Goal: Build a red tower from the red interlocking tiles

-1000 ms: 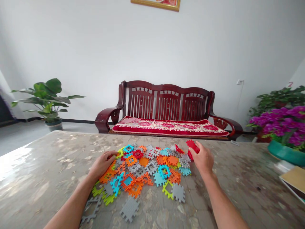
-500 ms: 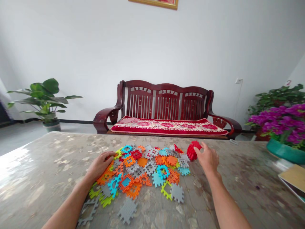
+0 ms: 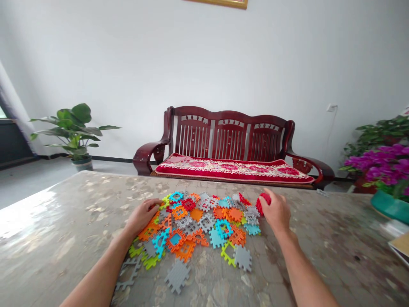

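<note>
My right hand [image 3: 277, 213] is closed around a red, round toothed plastic piece [image 3: 263, 204], beside the right end of a pile of interlocking building panels. Part of the red piece hides behind the thumb and fingers. My left hand [image 3: 145, 216] rests at the pile's left edge, fingers bent and thumb apart, next to a lime green panel [image 3: 165, 201]. Between the hands lie several panels with notched edges, among them an orange window panel [image 3: 180, 212], a blue frame [image 3: 224, 229], and a flat grey square [image 3: 177, 276] nearest me.
The pile lies on a patterned table [image 3: 217, 285]. At the right side of the table are a teal planter [image 3: 390, 206] with purple flowers [image 3: 383, 164] and a book-like item [image 3: 401, 245]. Beyond the table stand a wooden bench [image 3: 230, 132] and a potted plant [image 3: 79, 130].
The view has turned slightly left, so everything sits further right in the picture. My right hand now covers more of the red piece. My left hand stays at the pile's left edge.
</note>
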A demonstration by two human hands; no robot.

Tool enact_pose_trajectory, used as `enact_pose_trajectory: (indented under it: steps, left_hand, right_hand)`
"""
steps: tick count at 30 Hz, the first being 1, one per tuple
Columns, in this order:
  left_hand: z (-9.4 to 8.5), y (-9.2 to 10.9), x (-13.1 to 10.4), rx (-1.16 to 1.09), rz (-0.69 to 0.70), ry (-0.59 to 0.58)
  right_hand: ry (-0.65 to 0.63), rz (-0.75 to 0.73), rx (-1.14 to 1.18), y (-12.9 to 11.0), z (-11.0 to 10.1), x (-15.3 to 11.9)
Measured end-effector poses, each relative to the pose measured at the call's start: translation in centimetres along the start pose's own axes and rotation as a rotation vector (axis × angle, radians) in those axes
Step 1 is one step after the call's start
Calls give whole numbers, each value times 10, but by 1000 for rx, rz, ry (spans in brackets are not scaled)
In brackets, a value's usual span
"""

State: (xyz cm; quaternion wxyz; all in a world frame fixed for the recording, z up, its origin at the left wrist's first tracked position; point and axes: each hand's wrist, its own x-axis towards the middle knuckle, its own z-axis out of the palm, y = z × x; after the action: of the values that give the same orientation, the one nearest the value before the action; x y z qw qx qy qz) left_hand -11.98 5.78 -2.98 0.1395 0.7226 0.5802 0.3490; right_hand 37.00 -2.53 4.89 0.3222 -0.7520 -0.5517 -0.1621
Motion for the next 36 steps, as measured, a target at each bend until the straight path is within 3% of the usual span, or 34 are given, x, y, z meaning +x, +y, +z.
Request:
enact_pose_trajectory:
  steps: [5, 8, 17, 25, 32, 36]
  left_hand:
    - [0, 3, -1, 5, -6, 2]
    - [-1, 6, -2, -4, -10, 5]
    - [-3, 14, -3, 0, -34, 3]
    - [-3, 12, -3, -10, -20, 9]
    - [-2, 11, -4, -5, -21, -4]
    - [-3, 12, -4, 1, -25, -3]
  right_hand:
    - [-373, -423, 275, -52, 20, -23]
    - [-488, -611, 323, -78, 27, -35]
    - [-771, -995, 41, -117, 21, -17]
    - [-740, -1021, -202, -127, 13, -14]
    - [-648, -913, -108, -116, 22, -16]
    - [-593, -768, -5, -110, 24, -13]
